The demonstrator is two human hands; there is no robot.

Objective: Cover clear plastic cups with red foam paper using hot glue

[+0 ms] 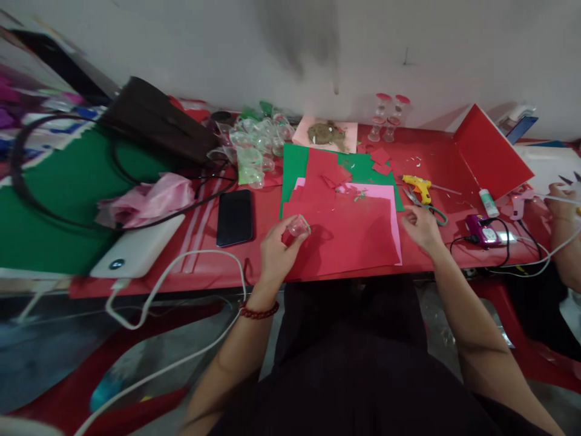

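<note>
My left hand (pixel 278 247) is closed round a small clear plastic cup (pixel 299 226), held just above the near left corner of a red paper sheet (pixel 349 236). My right hand (pixel 420 225) hovers over the right edge of that sheet with its fingers curled and nothing visible in them. Green-handled scissors (pixel 425 204) and a yellow glue gun (pixel 418 185) lie just beyond the right hand. Under the red sheet are pink paper (pixel 385 195) and green paper (pixel 295 166).
A black phone (pixel 235 217), a white power bank (pixel 136 249) with cable, a pile of clear cups (pixel 256 142), a dark bag (pixel 154 121) and pink plastic (pixel 147 200) fill the left. A purple device (pixel 482 230) and another person's hand (pixel 563 203) are at right.
</note>
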